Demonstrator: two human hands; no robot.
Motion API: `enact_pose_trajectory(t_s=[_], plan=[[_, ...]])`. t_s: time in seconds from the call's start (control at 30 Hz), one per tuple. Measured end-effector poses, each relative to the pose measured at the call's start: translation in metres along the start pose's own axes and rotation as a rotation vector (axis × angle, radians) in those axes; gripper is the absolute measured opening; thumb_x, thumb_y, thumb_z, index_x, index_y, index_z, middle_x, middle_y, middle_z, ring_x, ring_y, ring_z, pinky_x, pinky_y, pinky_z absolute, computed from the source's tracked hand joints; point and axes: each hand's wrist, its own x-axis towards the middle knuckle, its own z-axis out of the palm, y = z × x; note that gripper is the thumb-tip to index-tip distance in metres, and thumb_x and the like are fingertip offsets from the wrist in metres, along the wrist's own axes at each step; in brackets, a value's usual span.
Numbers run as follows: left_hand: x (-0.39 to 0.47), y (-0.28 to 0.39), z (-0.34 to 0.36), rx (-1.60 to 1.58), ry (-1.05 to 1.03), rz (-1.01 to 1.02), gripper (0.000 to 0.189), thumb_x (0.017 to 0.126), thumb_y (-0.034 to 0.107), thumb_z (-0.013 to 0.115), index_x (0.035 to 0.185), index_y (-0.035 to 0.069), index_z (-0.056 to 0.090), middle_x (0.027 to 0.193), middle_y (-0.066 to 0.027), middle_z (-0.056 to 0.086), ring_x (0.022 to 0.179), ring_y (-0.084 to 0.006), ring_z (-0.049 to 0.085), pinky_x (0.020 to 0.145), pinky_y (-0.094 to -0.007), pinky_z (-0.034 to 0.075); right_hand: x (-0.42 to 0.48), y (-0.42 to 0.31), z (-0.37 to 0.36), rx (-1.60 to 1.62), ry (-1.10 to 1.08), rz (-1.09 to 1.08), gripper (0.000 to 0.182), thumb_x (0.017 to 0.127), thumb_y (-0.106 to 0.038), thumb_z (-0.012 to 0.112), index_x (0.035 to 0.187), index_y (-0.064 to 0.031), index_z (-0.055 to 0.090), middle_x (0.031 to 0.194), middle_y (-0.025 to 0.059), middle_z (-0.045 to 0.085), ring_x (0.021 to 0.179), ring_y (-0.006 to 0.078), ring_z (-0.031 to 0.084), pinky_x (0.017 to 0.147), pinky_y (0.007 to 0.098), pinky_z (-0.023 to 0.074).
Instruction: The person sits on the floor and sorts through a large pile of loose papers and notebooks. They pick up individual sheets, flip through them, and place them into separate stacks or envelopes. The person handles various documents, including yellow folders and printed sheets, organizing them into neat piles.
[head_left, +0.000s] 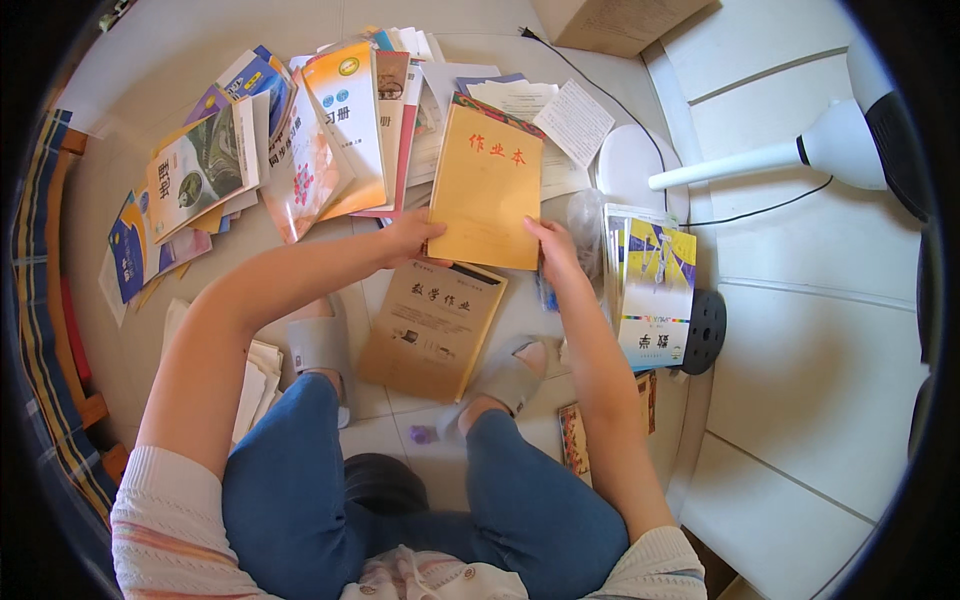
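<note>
A yellow exercise book (486, 187) with a patterned band along its top is held up in front of me. My left hand (415, 236) grips its lower left edge, and my right hand (553, 244) grips its lower right edge. Below it, on the floor between my slippered feet, lies a brown mathematics workbook (431, 330), its top edge partly hidden. Beyond my left hand, workbooks and textbooks spread in overlapping piles, among them an orange-and-white workbook (349, 135). To the right of my right hand is a stack of books topped by a yellow-and-purple mathematics textbook (658, 292).
Loose printed sheets (574, 124) lie beyond the held book. A white pole-shaped appliance (727, 165) with a round base and black cord stands at right, near a clear plastic bag (585, 221). A cardboard box (622, 26) is at the top. A small purple object (421, 434) lies near my feet.
</note>
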Motion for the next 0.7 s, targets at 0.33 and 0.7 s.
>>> enact_pose_trajectory(t_s=[0.33, 0.7], plan=[[0.02, 0.002, 0.024, -0.041, 0.19, 0.056, 0.029, 0.103, 0.02, 0.039, 0.127, 0.004, 0.048, 0.115, -0.007, 0.06, 0.098, -0.0186, 0.063, 0.076, -0.0329, 0.06, -0.063, -0.05, -0.044, -0.156, 0.447, -0.598, 0.02, 0.094, -0.007, 0.054, 0.11, -0.001, 0.044, 0.089, 0.0127, 0.061, 0.063, 0.0169, 0.061, 0.043, 0.0288, 0.0483], [-0.024, -0.003, 0.03, 0.117, 0.111, 0.329, 0.032, 0.103, 0.021, 0.044, 0.128, 0.002, 0.048, 0.102, -0.0064, 0.063, 0.082, -0.0134, 0.064, 0.063, -0.0276, 0.057, -0.14, -0.096, -0.085, 0.45, 0.626, -0.617, 0.022, 0.098, -0.01, 0.052, 0.118, -0.0015, 0.049, 0.098, 0.0061, 0.061, 0.07, 0.0103, 0.054, 0.054, 0.0249, 0.0377]])
